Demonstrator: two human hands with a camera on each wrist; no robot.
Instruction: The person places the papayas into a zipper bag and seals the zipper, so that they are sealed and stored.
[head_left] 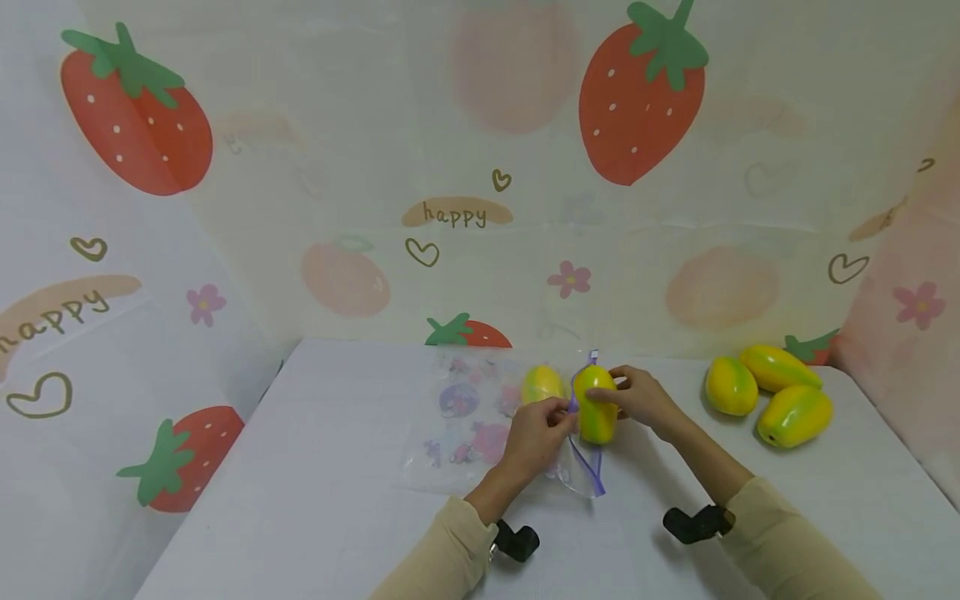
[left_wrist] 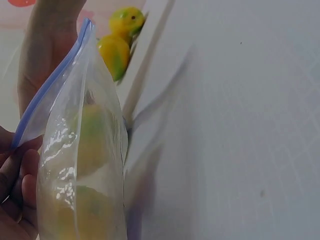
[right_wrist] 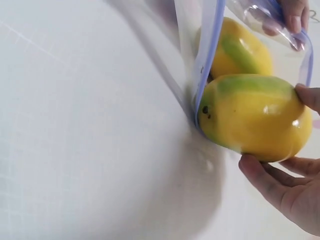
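Observation:
A clear zip bag (head_left: 442,450) with printed pictures and a purple zip edge lies on the white table. My left hand (head_left: 536,437) pinches the bag's edge, holding its mouth apart. One yellow-green mango (head_left: 542,383) is inside the bag. In my right hand (head_left: 647,402), thumb and fingers grip a second mango (right_wrist: 255,115) at the bag's mouth. The right wrist view shows one end of that mango just within the purple zip edge (right_wrist: 212,55), with the first mango (right_wrist: 240,47) behind it. Through the plastic, the left wrist view shows both mangoes blurred.
Three more mangoes (head_left: 795,417) sit together at the table's back right. A cloth backdrop (head_left: 360,200) printed with strawberries and hearts rises behind and beside the white table (head_left: 300,500). Each wrist wears a black camera (head_left: 517,542).

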